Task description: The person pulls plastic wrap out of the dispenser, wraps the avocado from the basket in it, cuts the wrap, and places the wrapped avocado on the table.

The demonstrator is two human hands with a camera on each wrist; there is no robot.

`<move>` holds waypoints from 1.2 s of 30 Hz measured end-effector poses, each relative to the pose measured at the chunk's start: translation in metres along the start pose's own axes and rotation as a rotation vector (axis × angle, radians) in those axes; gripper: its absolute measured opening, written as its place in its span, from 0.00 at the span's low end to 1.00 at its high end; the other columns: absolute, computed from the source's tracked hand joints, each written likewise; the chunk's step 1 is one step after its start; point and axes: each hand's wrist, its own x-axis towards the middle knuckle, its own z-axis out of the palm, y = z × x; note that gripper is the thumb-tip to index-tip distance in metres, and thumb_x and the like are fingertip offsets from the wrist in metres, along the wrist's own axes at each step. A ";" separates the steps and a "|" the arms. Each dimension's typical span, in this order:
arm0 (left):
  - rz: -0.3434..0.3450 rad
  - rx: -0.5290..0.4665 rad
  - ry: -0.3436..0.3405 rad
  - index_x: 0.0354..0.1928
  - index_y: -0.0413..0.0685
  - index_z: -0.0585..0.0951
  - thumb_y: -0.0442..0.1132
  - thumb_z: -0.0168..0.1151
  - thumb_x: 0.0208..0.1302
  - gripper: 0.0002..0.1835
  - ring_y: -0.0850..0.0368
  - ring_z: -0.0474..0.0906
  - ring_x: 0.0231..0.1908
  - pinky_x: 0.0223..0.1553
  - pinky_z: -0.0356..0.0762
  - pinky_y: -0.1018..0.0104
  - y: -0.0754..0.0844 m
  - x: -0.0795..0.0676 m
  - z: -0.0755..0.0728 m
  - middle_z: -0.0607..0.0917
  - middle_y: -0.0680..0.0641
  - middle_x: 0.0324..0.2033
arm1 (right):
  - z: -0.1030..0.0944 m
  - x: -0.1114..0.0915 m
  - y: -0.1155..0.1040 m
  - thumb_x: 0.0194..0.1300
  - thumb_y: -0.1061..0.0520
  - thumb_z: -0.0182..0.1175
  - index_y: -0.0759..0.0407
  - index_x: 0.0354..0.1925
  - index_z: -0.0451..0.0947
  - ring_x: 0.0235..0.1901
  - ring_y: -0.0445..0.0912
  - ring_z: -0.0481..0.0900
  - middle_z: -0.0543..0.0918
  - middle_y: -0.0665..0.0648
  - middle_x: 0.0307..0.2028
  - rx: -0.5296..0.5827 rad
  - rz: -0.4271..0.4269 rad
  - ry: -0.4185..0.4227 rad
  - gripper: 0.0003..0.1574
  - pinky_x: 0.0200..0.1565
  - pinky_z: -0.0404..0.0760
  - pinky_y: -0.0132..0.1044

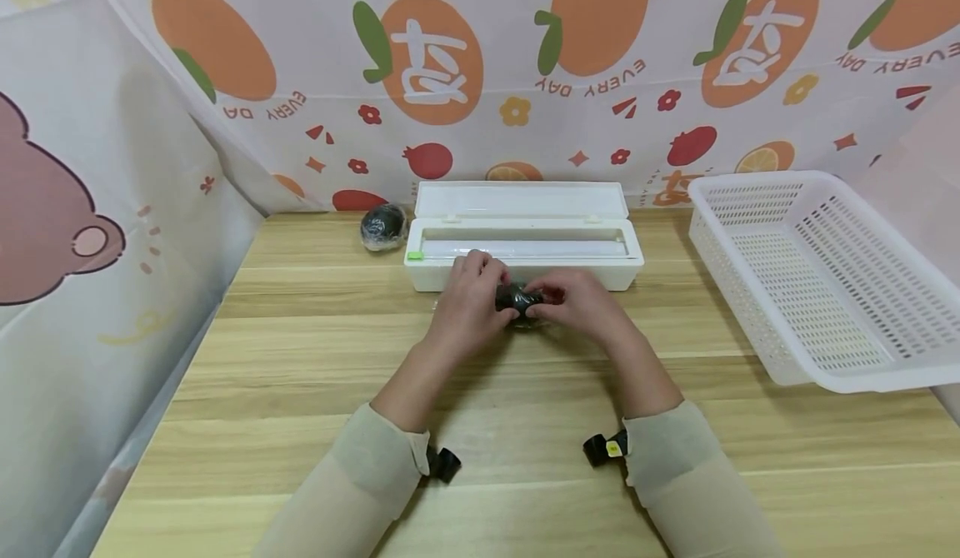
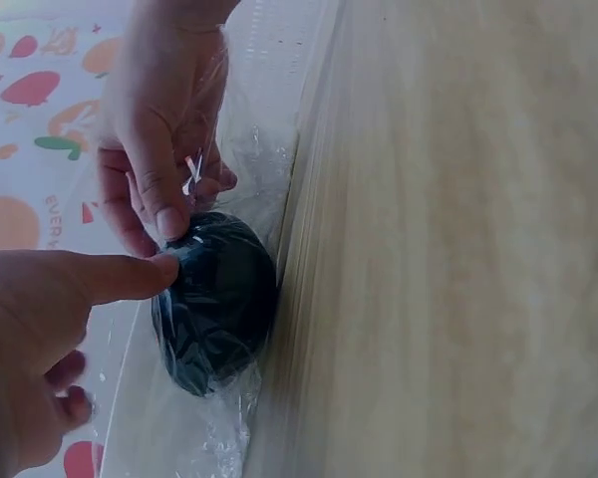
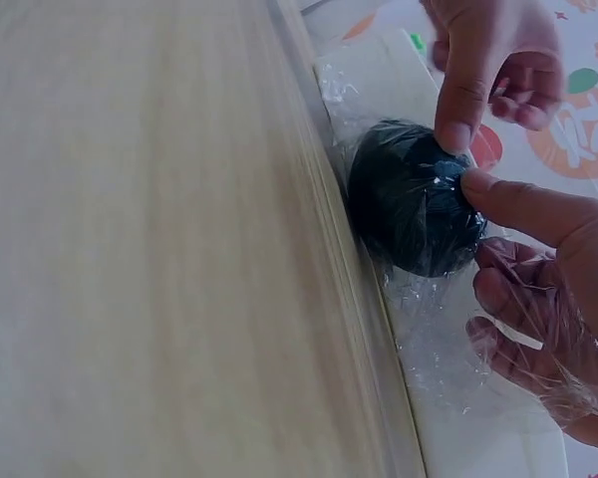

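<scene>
A dark green avocado, loosely wrapped in clear cling film, sits between both hands, in front of the white film box. My left hand comes from the left; its thumb presses the top of the wrapped avocado while its other fingers bend away from the fruit. On the right, my right hand rests its thumb on the avocado, close to the left thumb. Film bunches between and over the right fingers, which hold it. Loose film spreads around the fruit's underside.
The white film box stands with its lid raised, a film roll inside and a green tab at its left. Another wrapped avocado lies left of it. A white plastic basket stands at the right of the wooden table. A printed cloth hangs behind.
</scene>
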 end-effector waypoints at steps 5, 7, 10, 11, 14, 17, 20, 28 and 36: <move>0.107 0.104 -0.014 0.54 0.53 0.80 0.47 0.79 0.49 0.29 0.45 0.72 0.53 0.48 0.72 0.51 -0.003 0.000 -0.002 0.78 0.46 0.52 | -0.001 0.000 0.000 0.57 0.57 0.73 0.53 0.43 0.86 0.30 0.43 0.74 0.81 0.49 0.29 -0.002 -0.008 -0.010 0.13 0.35 0.75 0.36; 0.098 0.096 -0.041 0.49 0.54 0.81 0.48 0.78 0.51 0.23 0.48 0.75 0.50 0.45 0.71 0.52 -0.004 -0.002 -0.002 0.81 0.48 0.48 | -0.001 -0.001 0.001 0.57 0.57 0.73 0.53 0.43 0.86 0.30 0.43 0.74 0.81 0.49 0.29 -0.001 -0.007 -0.015 0.13 0.35 0.75 0.36; 0.069 0.069 -0.073 0.38 0.53 0.82 0.49 0.76 0.52 0.16 0.52 0.78 0.41 0.38 0.69 0.56 -0.004 -0.004 -0.002 0.82 0.51 0.38 | -0.001 -0.002 0.001 0.56 0.58 0.73 0.53 0.42 0.86 0.31 0.43 0.74 0.81 0.49 0.30 0.012 -0.013 -0.023 0.13 0.35 0.75 0.37; 0.063 0.061 -0.079 0.35 0.53 0.81 0.49 0.77 0.52 0.15 0.53 0.78 0.38 0.37 0.68 0.57 -0.005 -0.004 -0.002 0.82 0.52 0.34 | -0.002 -0.002 0.002 0.56 0.58 0.73 0.53 0.42 0.86 0.31 0.43 0.74 0.82 0.49 0.30 0.018 -0.015 -0.026 0.13 0.35 0.76 0.37; 0.064 0.056 -0.089 0.26 0.53 0.79 0.49 0.77 0.52 0.15 0.56 0.76 0.30 0.33 0.66 0.59 -0.006 -0.004 -0.001 0.80 0.54 0.26 | -0.002 -0.003 0.003 0.57 0.59 0.73 0.53 0.42 0.85 0.32 0.43 0.74 0.82 0.49 0.31 0.041 -0.016 -0.037 0.13 0.35 0.76 0.37; 0.057 0.055 -0.104 0.23 0.53 0.77 0.50 0.77 0.52 0.16 0.57 0.73 0.25 0.31 0.66 0.60 -0.008 -0.004 0.000 0.79 0.54 0.22 | -0.002 -0.003 0.005 0.57 0.58 0.73 0.51 0.42 0.84 0.31 0.44 0.74 0.80 0.49 0.30 0.066 0.007 -0.047 0.13 0.35 0.75 0.37; 0.008 0.034 -0.146 0.27 0.52 0.78 0.50 0.76 0.53 0.16 0.58 0.73 0.25 0.30 0.68 0.61 -0.008 -0.003 0.000 0.79 0.54 0.22 | -0.002 -0.004 0.006 0.57 0.57 0.73 0.49 0.41 0.82 0.31 0.45 0.73 0.78 0.50 0.28 0.103 0.027 -0.059 0.13 0.33 0.74 0.37; -0.107 -0.057 -0.255 0.57 0.50 0.76 0.50 0.72 0.59 0.26 0.56 0.77 0.33 0.36 0.76 0.58 -0.010 -0.003 -0.003 0.82 0.52 0.32 | -0.003 -0.006 0.012 0.67 0.60 0.57 0.52 0.41 0.87 0.29 0.47 0.73 0.81 0.52 0.31 0.254 0.033 -0.068 0.12 0.31 0.73 0.36; -0.041 0.003 -0.193 0.50 0.49 0.85 0.51 0.72 0.57 0.21 0.49 0.76 0.44 0.44 0.76 0.55 -0.009 -0.004 -0.005 0.81 0.47 0.43 | -0.005 -0.006 0.015 0.66 0.62 0.59 0.54 0.42 0.87 0.30 0.47 0.75 0.83 0.54 0.33 0.284 0.089 -0.051 0.11 0.32 0.75 0.35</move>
